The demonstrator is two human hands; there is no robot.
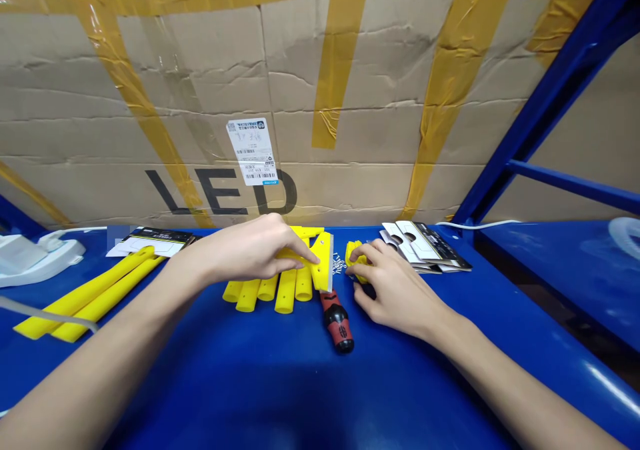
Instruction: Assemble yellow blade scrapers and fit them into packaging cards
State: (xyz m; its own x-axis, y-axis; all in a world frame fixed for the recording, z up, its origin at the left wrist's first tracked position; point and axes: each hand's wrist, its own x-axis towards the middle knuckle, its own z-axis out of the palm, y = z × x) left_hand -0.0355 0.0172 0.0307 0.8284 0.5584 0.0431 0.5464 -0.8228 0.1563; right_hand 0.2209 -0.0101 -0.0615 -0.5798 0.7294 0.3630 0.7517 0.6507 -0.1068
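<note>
My left hand [273,247] pinches a yellow scraper head [323,263] with a metal blade along its right edge, held above several yellow tubes [287,291]. On the right, my right hand [387,280] has its fingers curled at some small yellow pieces [354,253]; whether it grips one is hidden. Between the hands lies a pile of small screws [339,263]. A red and black screwdriver handle [337,323] rests on the blue surface just below the scraper head.
Two long yellow handles [100,293] lie at left by a printed card [150,242] and a white power strip [45,263]. More cards [425,245] lie at right. Behind stands a taped cardboard box [295,90]; a blue metal frame [530,113] rises at right.
</note>
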